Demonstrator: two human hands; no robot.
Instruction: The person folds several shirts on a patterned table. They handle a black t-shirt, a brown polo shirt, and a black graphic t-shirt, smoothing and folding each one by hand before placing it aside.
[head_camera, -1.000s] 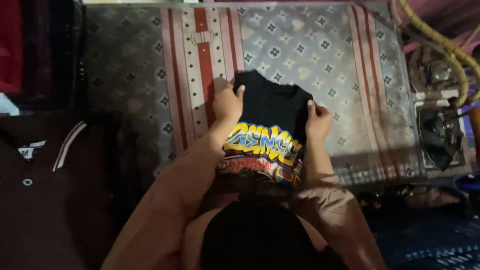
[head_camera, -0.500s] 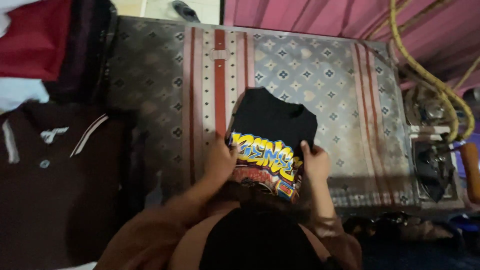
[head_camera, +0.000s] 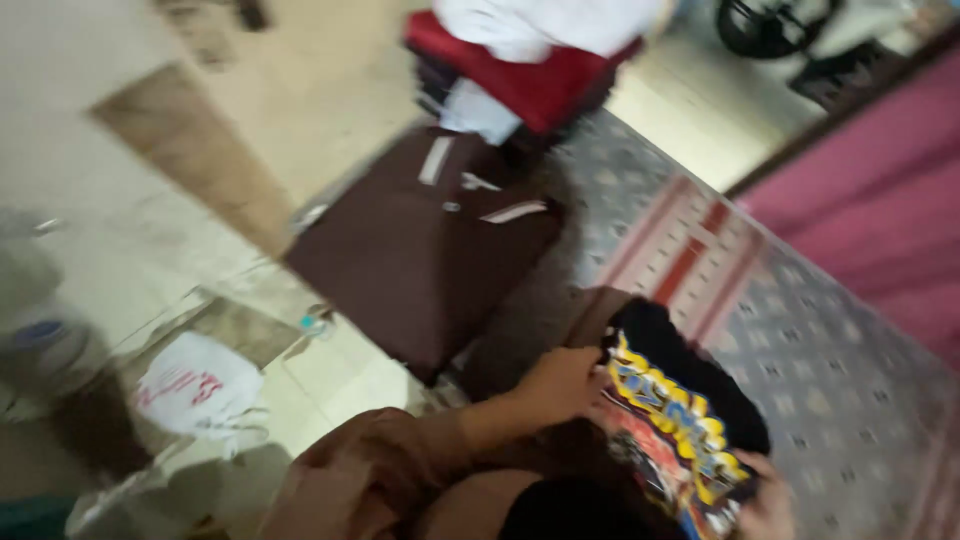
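Left hand (head_camera: 560, 385), right hand (head_camera: 765, 505) grip black shirt (head_camera: 690, 420); maroon polo (head_camera: 420, 250) beside.

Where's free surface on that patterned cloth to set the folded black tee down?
Bare patterned cloth lies right of the black printed tee, up to the pink fabric. A narrower free strip sits between the tee and the brown polo shirt. Crowded: the far corner, with the red-and-white clothes stack. Left hand and right hand grip the tee.

White red-printed bag (head_camera: 197, 388), floor left.
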